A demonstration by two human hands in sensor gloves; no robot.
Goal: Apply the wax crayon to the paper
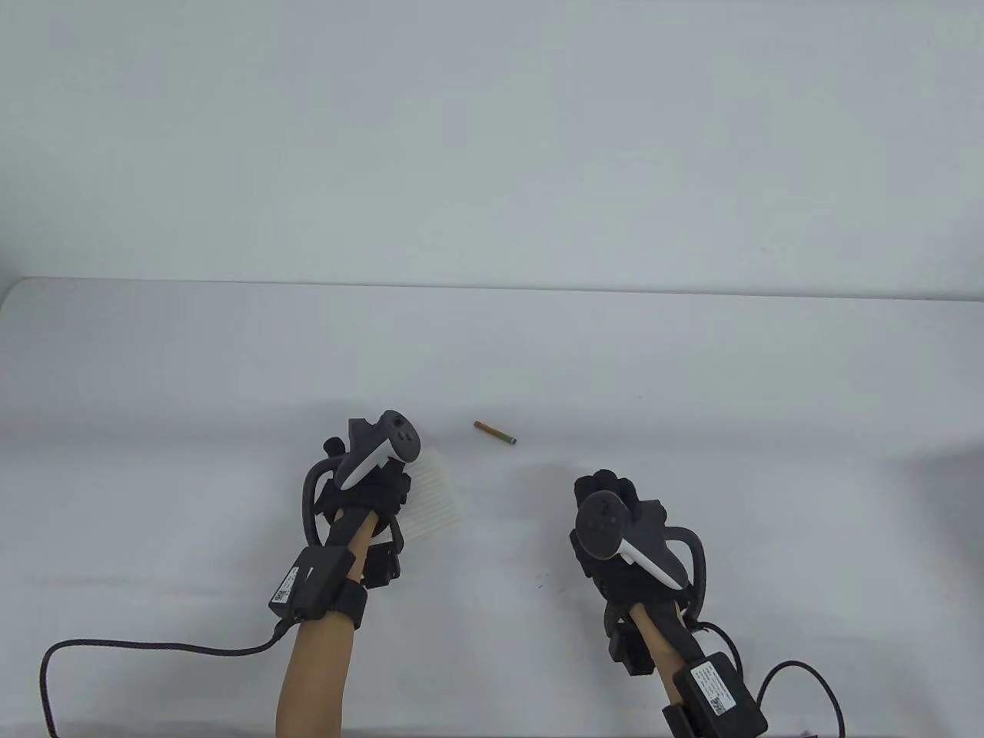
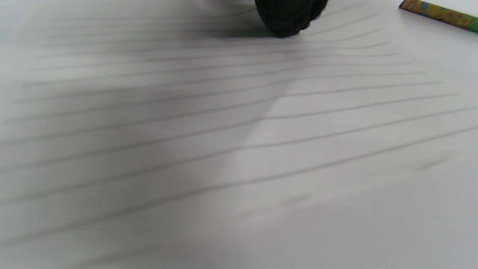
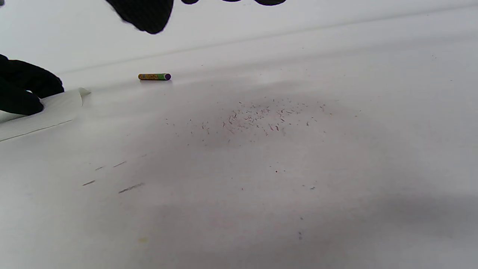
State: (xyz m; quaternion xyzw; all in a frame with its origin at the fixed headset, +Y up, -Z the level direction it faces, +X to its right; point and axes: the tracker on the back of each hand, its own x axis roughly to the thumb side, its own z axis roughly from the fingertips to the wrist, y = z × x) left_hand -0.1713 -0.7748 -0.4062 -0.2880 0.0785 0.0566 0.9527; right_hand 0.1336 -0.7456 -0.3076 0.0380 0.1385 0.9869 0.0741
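A small sheet of lined paper (image 1: 434,503) lies on the table left of centre; it fills the left wrist view (image 2: 239,149). My left hand (image 1: 374,484) rests on its left part, with one fingertip (image 2: 287,16) touching the sheet. A short crayon (image 1: 494,432) with a yellow-green wrapper lies free on the table just beyond the paper's far right corner. It also shows in the left wrist view (image 2: 440,15) and the right wrist view (image 3: 154,76). My right hand (image 1: 607,486) is empty, to the right of the paper and nearer than the crayon. Its fingertips (image 3: 145,13) hang clear of the table.
The white table (image 1: 692,369) ends at a far edge against a white wall. Small dark crayon flecks (image 3: 261,119) and a few short streaks (image 3: 129,188) mark the surface ahead of my right hand. The paper's near corner (image 3: 80,91) curls up slightly.
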